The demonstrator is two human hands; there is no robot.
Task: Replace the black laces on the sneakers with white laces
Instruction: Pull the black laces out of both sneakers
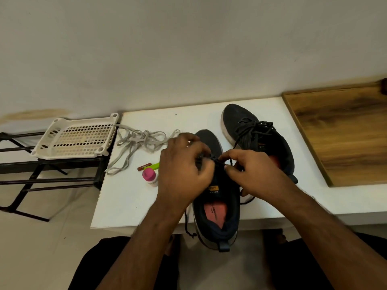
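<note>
Low in the centre of the frame, a dark near sneaker (216,206) sits on a white table (129,197) with its heel hanging over the front edge and its toe pointing up the picture. Both hands work at its lacing area. The left hand (184,166) comes in from the lower left, its fingers curled over the tongue and pinching the black lace (219,162) at the eyelets. The right hand (251,174) comes in from the lower right, thumb and forefinger pinching the same lace just right of the left hand's fingertips. A loose end of that lace hangs below the table edge at the sneaker's left side. The second sneaker (255,139) lies just beyond and to the right, in the upper right of the table, its own black laces (253,127) threaded and loosely bunched on top. The white laces (138,143) lie in a tangled heap at centre left of the table, well apart from both hands. Near them, just left of the left hand, are a small pink-capped bottle (149,176), a green tube (154,165) and a brown stick (144,166). A white perforated tray (77,139) rests on a black metal rack (48,170) at the left. A wooden board (343,135) lies at the far right.
</note>
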